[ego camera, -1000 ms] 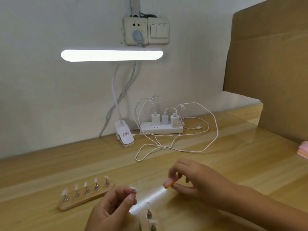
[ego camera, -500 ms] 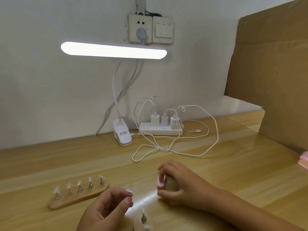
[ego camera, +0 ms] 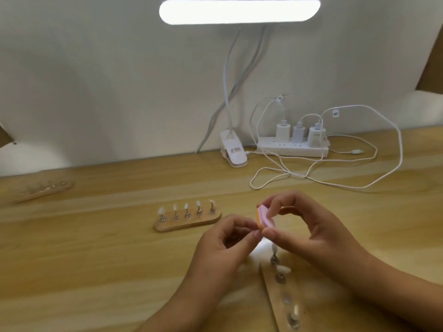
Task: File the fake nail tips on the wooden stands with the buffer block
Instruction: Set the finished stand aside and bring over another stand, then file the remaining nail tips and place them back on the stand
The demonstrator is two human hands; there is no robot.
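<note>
Buffer block (ego camera: 265,218), pink/orange, pinched btwn R hand (ego camera: 318,238) thumb + fingers, above desk (ego camera: 96,259), nr wooden stand (ego camera: 187,224). L hand (ego camera: 220,248) fingertips curled at block's edge; whether holding anything, can't tell.

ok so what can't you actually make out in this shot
All in the head view:
Whether the left hand holds anything: its own curled fingers and the buffer block, held by the right hand, hide it.
Near wooden stand: blurred, cut off by the bottom edge, partly under the right forearm.
Far wooden stand: too blurred to count its tips.
Lamp: its top is cut off by the upper edge.
</note>
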